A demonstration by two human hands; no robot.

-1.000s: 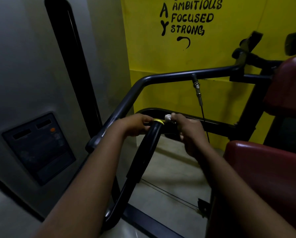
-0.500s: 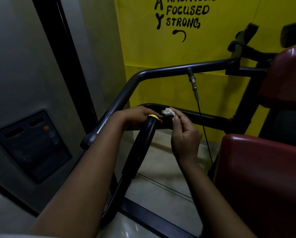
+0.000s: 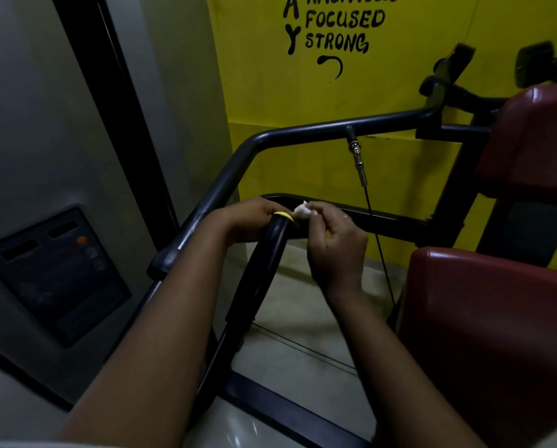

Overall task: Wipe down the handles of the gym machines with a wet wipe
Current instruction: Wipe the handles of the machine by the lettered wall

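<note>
A black padded machine handle with a yellow end cap rises toward me in the middle of the view. My left hand grips the handle just below the cap, its fingers hidden behind the handle. My right hand pinches a small crumpled white wet wipe at its fingertips, held right beside the yellow cap. Whether the wipe touches the cap I cannot tell.
A second black bar bends across behind, with a cable fitting hanging from it. Red seat pads fill the right side. A grey wall with a dark panel stands left, a yellow lettered wall behind.
My right hand has turned upright and drawn the wipe from the handle's top to just right of the yellow cap. The view has tilted down a little. My left hand keeps its grip.
</note>
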